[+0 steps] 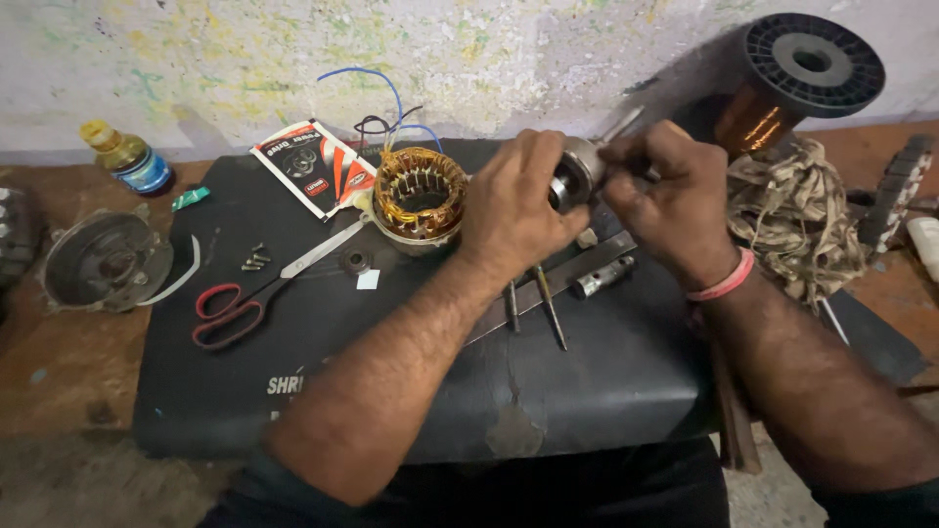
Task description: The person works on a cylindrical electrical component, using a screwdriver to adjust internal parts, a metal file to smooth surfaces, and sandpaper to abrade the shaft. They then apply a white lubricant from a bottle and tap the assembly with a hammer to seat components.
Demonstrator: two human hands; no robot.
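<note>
Basically both hands hold a small metal rotor part (577, 171) raised over the desk's (606, 381) far edge, left hand (518, 210) wrapped round its body to steady it, right hand (670, 196) pinching its end, the copper-wound stator (421, 196) just beside, scissors (259, 293) left.

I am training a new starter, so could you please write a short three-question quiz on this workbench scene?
1. True or false: both hands grip the metal rotor part.
2. What lies left of the wound stator on the black mat? A) scissors B) hammer C) pliers
3. What does the spool at upper right carry?

Key:
1. True: left hand, right hand.
2. A, the red-handled scissors.
3. Copper wire.
</note>
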